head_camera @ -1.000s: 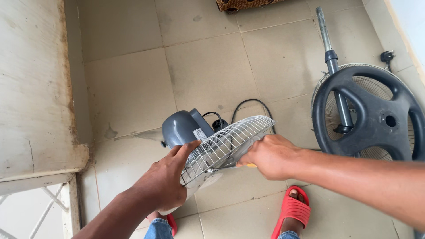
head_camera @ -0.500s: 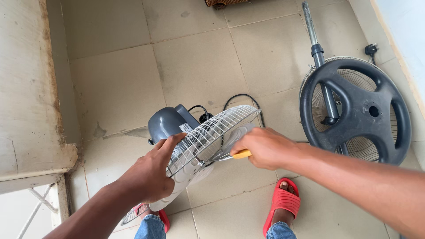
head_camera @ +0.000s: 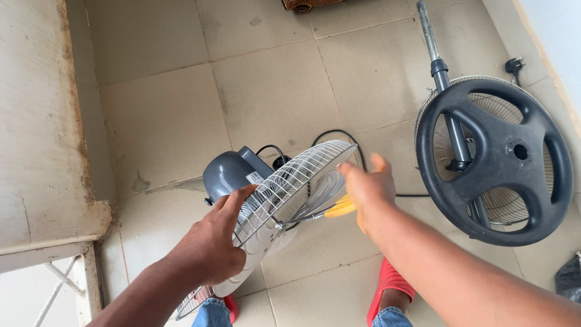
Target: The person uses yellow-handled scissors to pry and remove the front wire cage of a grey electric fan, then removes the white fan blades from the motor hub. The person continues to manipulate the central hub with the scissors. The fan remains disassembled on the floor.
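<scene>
Wire fan guard (head_camera: 296, 181) — left hand (head_camera: 215, 242) fingers clamped on it, right hand (head_camera: 369, 188) fingers apart beside it.

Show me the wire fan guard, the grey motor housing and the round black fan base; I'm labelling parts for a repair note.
wire fan guard (head_camera: 302, 175), head view, on its curved wire ribs.
grey motor housing (head_camera: 227, 172), head view, on its rounded top.
round black fan base (head_camera: 493, 160), head view, on a central spoke.

Two wire grilles (head_camera: 290, 181), two red sandals (head_camera: 390, 281)
</scene>
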